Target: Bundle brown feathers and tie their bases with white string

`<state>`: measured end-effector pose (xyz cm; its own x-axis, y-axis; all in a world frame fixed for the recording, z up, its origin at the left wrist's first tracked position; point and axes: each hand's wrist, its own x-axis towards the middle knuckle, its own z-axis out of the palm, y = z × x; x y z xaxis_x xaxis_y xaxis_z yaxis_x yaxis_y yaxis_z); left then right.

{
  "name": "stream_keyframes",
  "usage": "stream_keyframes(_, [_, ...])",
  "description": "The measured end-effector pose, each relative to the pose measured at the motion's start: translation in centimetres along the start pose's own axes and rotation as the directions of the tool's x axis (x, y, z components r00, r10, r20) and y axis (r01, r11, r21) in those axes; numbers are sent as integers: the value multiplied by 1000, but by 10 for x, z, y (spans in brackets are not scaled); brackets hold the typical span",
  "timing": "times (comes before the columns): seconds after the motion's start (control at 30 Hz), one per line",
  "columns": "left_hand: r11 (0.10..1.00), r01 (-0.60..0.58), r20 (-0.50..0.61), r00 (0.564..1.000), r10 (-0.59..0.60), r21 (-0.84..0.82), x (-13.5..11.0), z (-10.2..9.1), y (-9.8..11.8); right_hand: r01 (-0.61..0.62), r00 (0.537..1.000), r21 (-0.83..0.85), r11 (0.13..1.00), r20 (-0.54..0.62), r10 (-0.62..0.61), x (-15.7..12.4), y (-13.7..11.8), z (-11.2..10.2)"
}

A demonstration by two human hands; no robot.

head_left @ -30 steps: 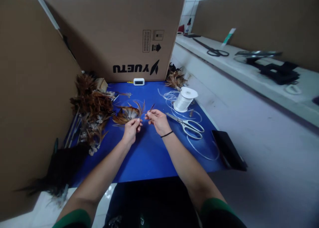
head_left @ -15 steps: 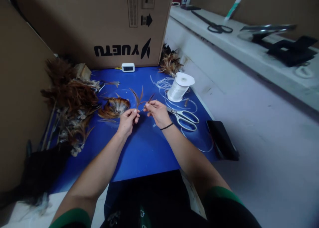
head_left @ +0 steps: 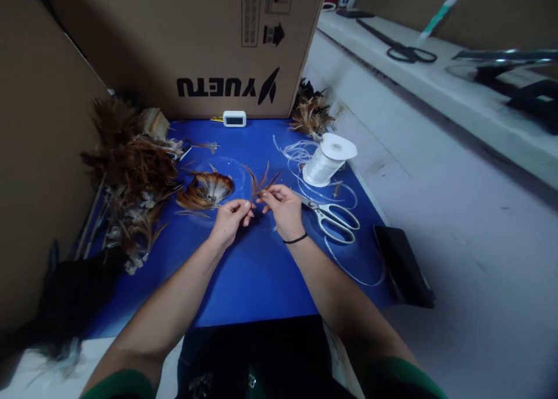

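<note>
Thin brown feathers stand up from between my two hands, which almost meet over the blue table. My left hand pinches their lower ends between thumb and finger. Close against it, my right hand is closed in a pinch on a brown feather, the quill end hidden by the fingers. A fan of brown-and-grey feathers lies on the table just beyond my left hand. Scissors with white handles rest to the right of my right hand, their blades partly behind it.
A heap of brown feathers covers the table's left side. A white spool with loose clear ribbon stands at right, near a black phone-like object at the edge. A small white digital device sits before the cardboard box.
My right hand has brought its feather over to those in my left hand, so they now stand together. The view has shifted slightly, moving most things rightward in the picture.
</note>
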<state>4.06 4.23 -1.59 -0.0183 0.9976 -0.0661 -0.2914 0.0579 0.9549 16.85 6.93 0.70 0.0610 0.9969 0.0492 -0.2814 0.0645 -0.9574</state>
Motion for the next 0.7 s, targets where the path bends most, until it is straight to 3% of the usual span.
stream_keyframes(0.7, [997,-15,5,1000,14,79,1,-3,-5,-38,999,8,999,-24,38,-1,-1,1])
